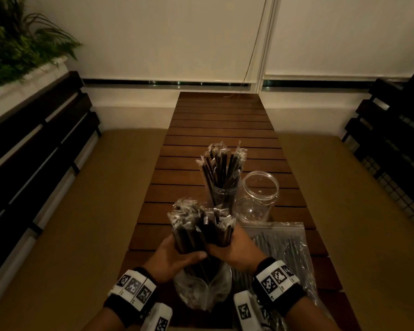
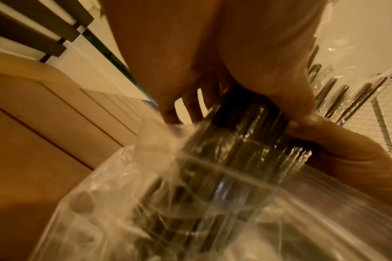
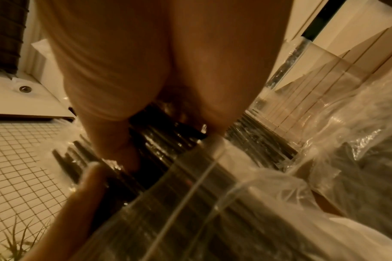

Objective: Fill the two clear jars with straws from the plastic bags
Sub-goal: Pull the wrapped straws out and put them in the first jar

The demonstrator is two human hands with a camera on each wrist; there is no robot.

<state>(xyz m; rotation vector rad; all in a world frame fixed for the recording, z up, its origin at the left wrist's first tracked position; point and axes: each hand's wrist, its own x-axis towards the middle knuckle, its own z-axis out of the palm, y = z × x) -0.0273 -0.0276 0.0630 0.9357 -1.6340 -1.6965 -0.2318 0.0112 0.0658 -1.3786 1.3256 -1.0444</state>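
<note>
Both hands (image 1: pixel 196 252) are gripping 1 bundle of straws (image 1: pixel 198 225), lifting out of its bag (image 1: pixel 201 292). 1 jar (image 1: pixel 225 194) at 12 o'clock is standing filled; 1 jar (image 1: pixel 258 199) at 1 o'clock is waiting empty.

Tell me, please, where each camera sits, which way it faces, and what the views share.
Head: worn on the head, facing forward and down at the slatted table and two jars; both hands show.
Left wrist: looks along the left hand at the straw bundle.
Right wrist: looks along the right hand at the same straws.
Shared: the straw bundle, gripped above a plastic bag.
</note>
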